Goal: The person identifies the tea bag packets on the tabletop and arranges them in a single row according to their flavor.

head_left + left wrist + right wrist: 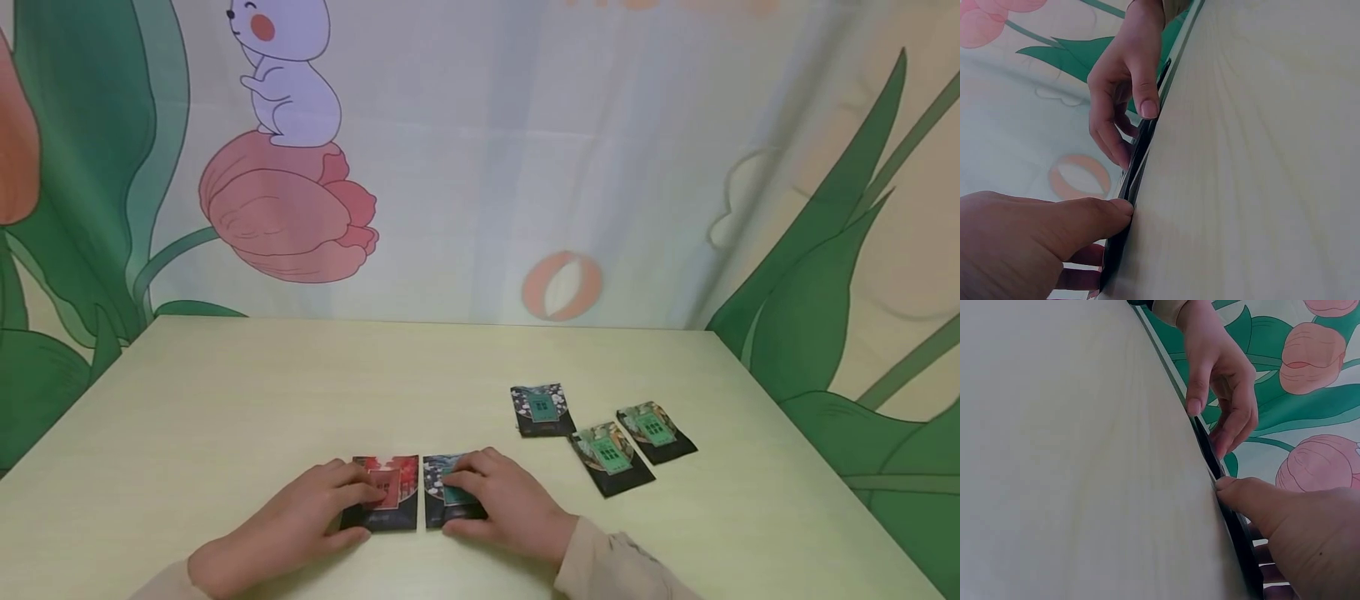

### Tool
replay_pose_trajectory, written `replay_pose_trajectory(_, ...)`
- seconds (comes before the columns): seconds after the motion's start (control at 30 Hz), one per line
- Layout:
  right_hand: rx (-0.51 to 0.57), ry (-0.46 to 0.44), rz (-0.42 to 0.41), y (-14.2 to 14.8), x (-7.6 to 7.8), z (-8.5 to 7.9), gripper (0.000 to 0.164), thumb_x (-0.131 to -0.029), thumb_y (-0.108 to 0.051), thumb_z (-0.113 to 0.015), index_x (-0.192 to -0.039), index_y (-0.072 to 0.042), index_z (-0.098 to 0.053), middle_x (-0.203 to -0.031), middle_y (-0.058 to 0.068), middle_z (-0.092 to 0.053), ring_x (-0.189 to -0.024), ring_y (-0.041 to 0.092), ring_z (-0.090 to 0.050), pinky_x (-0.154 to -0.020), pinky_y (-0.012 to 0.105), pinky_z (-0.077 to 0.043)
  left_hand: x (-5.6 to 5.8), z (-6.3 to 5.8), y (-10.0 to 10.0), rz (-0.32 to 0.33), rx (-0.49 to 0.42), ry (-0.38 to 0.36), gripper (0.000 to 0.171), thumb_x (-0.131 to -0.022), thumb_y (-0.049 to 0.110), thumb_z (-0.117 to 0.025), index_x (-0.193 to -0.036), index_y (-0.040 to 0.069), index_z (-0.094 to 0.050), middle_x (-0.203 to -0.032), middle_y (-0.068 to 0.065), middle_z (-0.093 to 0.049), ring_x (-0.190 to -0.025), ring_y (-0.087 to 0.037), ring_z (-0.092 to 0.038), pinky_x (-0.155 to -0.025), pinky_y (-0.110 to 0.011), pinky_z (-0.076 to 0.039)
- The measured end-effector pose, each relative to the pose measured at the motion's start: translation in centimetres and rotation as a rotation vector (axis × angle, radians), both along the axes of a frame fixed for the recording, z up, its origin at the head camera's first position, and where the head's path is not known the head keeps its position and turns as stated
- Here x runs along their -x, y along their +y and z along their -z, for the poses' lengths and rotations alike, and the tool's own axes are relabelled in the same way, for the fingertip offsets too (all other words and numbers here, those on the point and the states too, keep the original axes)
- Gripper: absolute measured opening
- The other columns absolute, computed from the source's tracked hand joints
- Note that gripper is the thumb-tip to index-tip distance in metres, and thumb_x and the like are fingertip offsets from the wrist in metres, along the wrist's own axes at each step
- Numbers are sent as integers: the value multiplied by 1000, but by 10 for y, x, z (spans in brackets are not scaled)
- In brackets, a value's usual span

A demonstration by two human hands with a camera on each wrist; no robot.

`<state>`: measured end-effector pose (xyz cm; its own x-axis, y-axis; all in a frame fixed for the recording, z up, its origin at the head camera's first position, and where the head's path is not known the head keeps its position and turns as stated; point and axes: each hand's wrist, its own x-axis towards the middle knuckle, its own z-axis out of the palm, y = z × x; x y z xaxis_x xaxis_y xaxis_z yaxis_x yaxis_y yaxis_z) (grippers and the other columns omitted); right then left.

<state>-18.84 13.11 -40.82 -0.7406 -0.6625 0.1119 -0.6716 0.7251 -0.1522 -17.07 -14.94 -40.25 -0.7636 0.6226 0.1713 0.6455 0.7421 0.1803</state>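
Two small flat packets lie side by side near the table's front, a narrow gap between them. The left one is a red and black packet (397, 518); my left hand (300, 508) holds it at its left side, index finger across the label and thumb at the near edge. My right hand (517, 508) holds the blue and black packet (433, 510), its fingers over the label and upper edge, thumb by the near edge. Both wrist views show the packets edge-on as a thin dark strip, with the left thumb (1113, 215) and right thumb (1235, 487) against it.
Behind and right of my hands lie a packet with a teal label (543, 410) and two green-labelled packets, one nearer (612, 458) and one farther right (656, 432). A printed cloth (435, 192) hangs along the back of the pale table (262, 383).
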Motion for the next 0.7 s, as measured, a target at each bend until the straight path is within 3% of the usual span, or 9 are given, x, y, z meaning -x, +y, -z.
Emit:
replay_pose_trajectory(0.43,-15,22,-11,-8,-1,2,57,-87,-59,-59,-128,-19,-62,-123,-3,-59,-109,11,-52,-98,28,-47,0,3,-2,30,-10,24,36,-80,39,-75,-111,21,-70,-109,4,-62,-96,-13,-56,-86,-36,-52)
replay_pose_trajectory(0.7,31,-24,14,-6,0,-2,58,-87,-63,-53,-127,-22,-61,-124,-4,-59,-110,11,-52,-97,30,-47,1,2,-1,29,-19,15,35,-80,38,-75,-110,21,-70,-108,5,-62,-96,-12,-55,-85,-36,-52)
